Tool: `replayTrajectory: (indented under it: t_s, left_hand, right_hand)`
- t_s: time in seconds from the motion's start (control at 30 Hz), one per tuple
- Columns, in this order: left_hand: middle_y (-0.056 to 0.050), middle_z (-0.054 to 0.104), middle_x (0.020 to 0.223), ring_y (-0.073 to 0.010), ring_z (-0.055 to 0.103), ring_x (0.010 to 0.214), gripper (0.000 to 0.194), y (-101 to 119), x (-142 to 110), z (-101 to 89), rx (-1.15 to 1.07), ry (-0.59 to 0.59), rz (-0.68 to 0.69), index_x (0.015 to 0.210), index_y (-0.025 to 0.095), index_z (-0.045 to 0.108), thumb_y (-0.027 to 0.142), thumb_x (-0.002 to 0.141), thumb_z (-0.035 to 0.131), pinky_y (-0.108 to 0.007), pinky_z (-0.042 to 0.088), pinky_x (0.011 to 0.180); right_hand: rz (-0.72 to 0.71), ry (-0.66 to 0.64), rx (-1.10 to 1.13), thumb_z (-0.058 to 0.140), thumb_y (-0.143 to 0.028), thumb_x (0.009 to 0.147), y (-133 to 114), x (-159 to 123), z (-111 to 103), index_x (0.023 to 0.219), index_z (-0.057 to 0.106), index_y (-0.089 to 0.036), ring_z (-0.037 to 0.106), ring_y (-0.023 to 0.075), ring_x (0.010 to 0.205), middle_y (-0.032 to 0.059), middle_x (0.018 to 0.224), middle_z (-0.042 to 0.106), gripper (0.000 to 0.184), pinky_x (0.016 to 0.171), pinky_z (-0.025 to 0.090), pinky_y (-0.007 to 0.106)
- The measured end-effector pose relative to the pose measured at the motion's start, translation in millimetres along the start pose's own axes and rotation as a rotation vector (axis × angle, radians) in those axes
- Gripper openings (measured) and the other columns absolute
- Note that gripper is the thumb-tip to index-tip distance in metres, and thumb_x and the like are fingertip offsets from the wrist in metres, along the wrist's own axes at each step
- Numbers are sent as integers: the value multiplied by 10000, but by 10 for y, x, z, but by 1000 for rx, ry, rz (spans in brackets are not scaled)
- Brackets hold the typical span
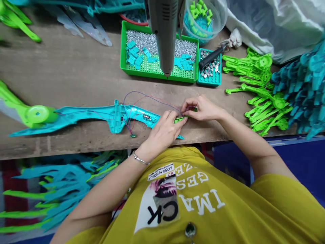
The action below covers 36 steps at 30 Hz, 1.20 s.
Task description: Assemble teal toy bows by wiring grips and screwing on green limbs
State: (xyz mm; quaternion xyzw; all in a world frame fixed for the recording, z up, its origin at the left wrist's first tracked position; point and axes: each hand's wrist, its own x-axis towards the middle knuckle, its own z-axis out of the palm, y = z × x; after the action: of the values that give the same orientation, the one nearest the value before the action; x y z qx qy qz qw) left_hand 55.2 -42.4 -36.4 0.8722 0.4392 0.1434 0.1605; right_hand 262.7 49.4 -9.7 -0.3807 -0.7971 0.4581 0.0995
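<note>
Wooden tabletop [63, 78] carries teal plastic blade-shaped part [83, 116], lying flat; thin red and blue wires [142, 94] loop loosely above it. Left hand [162, 132] and right hand [203, 108] close together, fingers [189, 104] pinching small green plastic piece [180, 119] just beside teal part; close, steady pinch suits small piece.

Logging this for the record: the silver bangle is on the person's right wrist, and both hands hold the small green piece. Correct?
No: the head view shows the silver bangle on the left wrist, not the right. The left hand and right hand do hold the small green piece.
</note>
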Motion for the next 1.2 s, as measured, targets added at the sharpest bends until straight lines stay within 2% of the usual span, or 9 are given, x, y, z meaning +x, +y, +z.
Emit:
replayTrajectory:
  t_s: [0.17, 0.3, 0.4, 0.53, 0.67, 0.83, 0.93, 1.07, 1.2]
  left_hand:
    - [-145, 629, 1175, -283, 577, 1116, 368, -48, -4, 19, -67, 28, 42, 1322, 239, 679, 211, 1003, 497, -475, 531, 988]
    - [-110, 707, 1147, -254, 637, 1165, 314, -66, -107, 109, -67, 205, 77, 1256, 274, 711, 204, 992, 555, -501, 519, 1080]
    - [-54, 747, 977, -223, 699, 1054, 302, -22, -257, 119, -63, 308, 141, 1228, 323, 724, 218, 962, 627, -430, 573, 989]
    - [-26, 734, 888, -208, 711, 926, 383, 118, -381, -80, -85, 304, 174, 1294, 382, 689, 226, 948, 640, -387, 590, 882]
    - [-87, 737, 1089, -270, 674, 1082, 421, 222, -273, -341, 5, 432, 11, 1353, 309, 647, 197, 951, 597, -484, 544, 982]
    - [-152, 663, 1339, -323, 566, 1286, 388, 199, -73, -328, -49, 262, -169, 1357, 188, 622, 222, 986, 512, -531, 462, 1109]
    - [-158, 669, 1346, -327, 560, 1286, 367, 183, -55, -228, -80, 195, -175, 1328, 150, 629, 241, 995, 504, -519, 455, 1115]
    - [-142, 677, 1350, -322, 560, 1301, 372, 185, -78, -162, -118, 158, -155, 1328, 157, 627, 224, 978, 520, -532, 424, 1150]
    - [-125, 696, 1312, -296, 581, 1299, 376, 127, -95, -89, -150, 159, -156, 1309, 178, 631, 172, 956, 504, -522, 408, 1178]
  right_hand:
    - [-11, 5, 122, 624, -79, 738, 19, -92, 60, 949, 672, -163, 744, 180, 839, 54, 918, 795, 232, 793, 552, 302]
    - [-87, 64, 41, 591, -56, 743, 42, -162, 128, 1005, 645, -163, 734, 177, 845, 53, 937, 786, 289, 806, 539, 308]
    - [-148, 93, -47, 573, -52, 769, 59, -190, 169, 1018, 637, -172, 709, 177, 844, 51, 939, 773, 284, 814, 522, 315]
    - [-259, 107, -289, 537, -90, 842, 136, -233, 224, 1039, 676, -193, 667, 221, 892, 70, 925, 757, 261, 834, 496, 368]
    - [-356, 123, -459, 486, -164, 916, 283, -288, 316, 1123, 716, -250, 655, 244, 918, 69, 912, 754, 321, 853, 493, 426]
    - [-324, 259, -266, 471, -148, 894, 286, -359, 357, 1155, 684, -255, 703, 216, 972, 49, 979, 772, 354, 987, 515, 437]
    - [-227, 364, -227, 520, -169, 866, 131, -438, 331, 1089, 656, -219, 697, 219, 918, 65, 965, 756, 266, 909, 527, 398]
    - [-136, 322, -358, 608, -251, 822, -43, -526, 410, 960, 612, -195, 634, 251, 847, 84, 886, 705, 149, 832, 466, 410]
    - [-145, 322, -528, 546, -152, 824, -6, -523, 570, 995, 632, -183, 579, 267, 886, 106, 918, 666, 194, 821, 409, 415]
